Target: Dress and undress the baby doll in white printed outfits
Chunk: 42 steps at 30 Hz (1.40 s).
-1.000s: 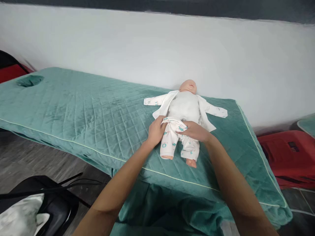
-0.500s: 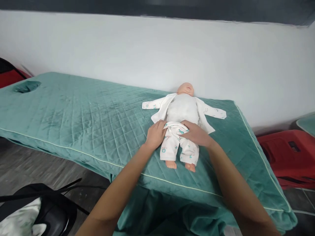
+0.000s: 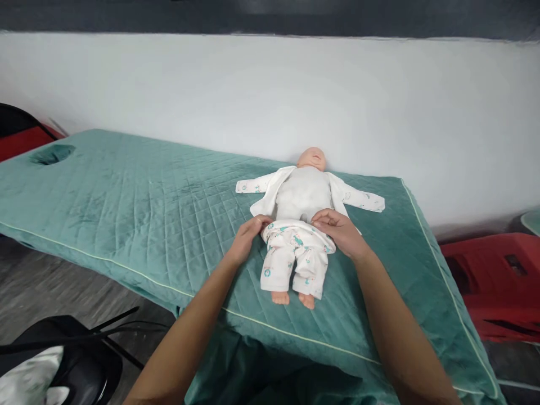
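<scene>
A baby doll [image 3: 304,194] lies on its back on a green quilted massage table [image 3: 160,202], head toward the white wall. It wears an open white jacket [image 3: 363,198] with sleeves spread out and printed white trousers [image 3: 295,256]. My left hand [image 3: 247,236] grips the trousers' waistband at the doll's left hip side in view. My right hand [image 3: 340,230] pinches the waistband on the other side. The doll's bare feet stick out below the trouser legs.
The table has a face hole [image 3: 51,153] at its far left end. A red stool [image 3: 498,287] stands on the right, a black chair [image 3: 63,354] with a white cloth at lower left. A white wall runs behind the table.
Both hands have slid the trousers' waistband up toward the doll's waist. The doll's legs now lie straighter and closer together.
</scene>
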Motion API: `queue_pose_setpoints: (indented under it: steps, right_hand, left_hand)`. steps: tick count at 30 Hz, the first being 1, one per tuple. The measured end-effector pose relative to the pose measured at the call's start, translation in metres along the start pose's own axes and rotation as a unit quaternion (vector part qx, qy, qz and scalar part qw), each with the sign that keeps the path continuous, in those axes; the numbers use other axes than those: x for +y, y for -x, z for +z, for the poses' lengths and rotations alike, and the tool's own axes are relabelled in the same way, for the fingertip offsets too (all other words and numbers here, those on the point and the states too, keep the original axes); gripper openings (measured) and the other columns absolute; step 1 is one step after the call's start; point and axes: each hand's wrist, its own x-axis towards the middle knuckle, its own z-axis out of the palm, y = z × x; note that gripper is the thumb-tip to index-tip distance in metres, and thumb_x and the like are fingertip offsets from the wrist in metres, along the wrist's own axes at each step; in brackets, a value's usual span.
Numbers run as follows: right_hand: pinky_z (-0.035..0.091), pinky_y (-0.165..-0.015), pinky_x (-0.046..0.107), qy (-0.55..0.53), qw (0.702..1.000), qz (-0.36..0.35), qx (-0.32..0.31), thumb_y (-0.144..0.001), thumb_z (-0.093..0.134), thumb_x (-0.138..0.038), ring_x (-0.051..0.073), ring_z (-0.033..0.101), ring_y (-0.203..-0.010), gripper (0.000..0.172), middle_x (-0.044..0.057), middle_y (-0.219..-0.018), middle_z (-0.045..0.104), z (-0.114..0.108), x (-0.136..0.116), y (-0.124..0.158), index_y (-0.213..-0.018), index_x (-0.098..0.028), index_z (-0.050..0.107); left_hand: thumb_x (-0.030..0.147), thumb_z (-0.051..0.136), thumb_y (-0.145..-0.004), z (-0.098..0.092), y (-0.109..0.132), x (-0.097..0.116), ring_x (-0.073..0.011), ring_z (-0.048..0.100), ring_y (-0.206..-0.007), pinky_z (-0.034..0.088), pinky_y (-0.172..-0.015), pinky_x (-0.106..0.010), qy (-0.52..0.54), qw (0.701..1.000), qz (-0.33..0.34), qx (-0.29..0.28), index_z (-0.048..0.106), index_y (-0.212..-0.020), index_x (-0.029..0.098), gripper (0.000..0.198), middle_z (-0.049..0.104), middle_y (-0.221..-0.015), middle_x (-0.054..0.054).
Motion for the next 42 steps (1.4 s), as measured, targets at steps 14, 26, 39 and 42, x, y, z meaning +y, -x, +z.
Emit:
queue_pose_setpoints:
  steps: [14,26,39,42]
  right_hand:
    - [0.042,-0.061,0.027,0.136,0.990,-0.030,-0.031,-0.075,0.080,-0.039,0.013,0.056,-0.066,0.023,-0.001,-0.074,0.068,0.014,-0.008,0.001,-0.085,-0.021,0.072]
    - [0.026,-0.053,0.025,0.029,0.999,0.020,-0.003,-0.076,0.077,-0.056,0.010,0.036,-0.055,0.039,-0.005,-0.062,0.047,-0.005,-0.008,0.005,-0.074,-0.021,0.060]
    - [0.042,-0.066,0.028,-0.116,0.973,-0.033,0.197,-0.069,0.076,-0.044,0.015,0.051,-0.067,0.039,-0.005,-0.072,0.055,-0.022,0.005,-0.014,-0.100,-0.027,0.060]
    - [0.044,-0.070,0.029,-0.116,0.972,-0.056,0.196,-0.067,0.079,-0.043,0.014,0.052,-0.068,0.041,-0.005,-0.072,0.055,-0.019,0.012,-0.019,-0.098,-0.027,0.058]
  left_hand:
    - [0.041,0.066,-0.091,0.014,-0.037,0.085,-0.0168,0.059,-0.088,0.042,-0.080,-0.027,-0.283,0.898,0.112,-0.318,0.077,-0.092,0.021,0.023,0.066,-0.089,-0.003]
    - [0.049,0.068,-0.085,0.021,-0.064,0.054,-0.0110,0.046,-0.066,0.036,-0.061,-0.024,-0.006,0.998,-0.014,-0.068,0.066,-0.084,0.017,0.032,0.057,-0.073,0.002]
    - [0.041,0.072,-0.077,0.023,-0.085,-0.007,-0.0092,0.044,-0.063,0.036,-0.060,-0.023,0.151,0.979,-0.075,0.111,0.060,-0.079,0.017,0.026,0.051,-0.071,0.004]
    - [0.041,0.071,-0.079,0.023,-0.084,-0.013,-0.0097,0.046,-0.066,0.037,-0.062,-0.023,0.137,0.984,-0.062,0.096,0.062,-0.082,0.017,0.026,0.054,-0.074,0.004]
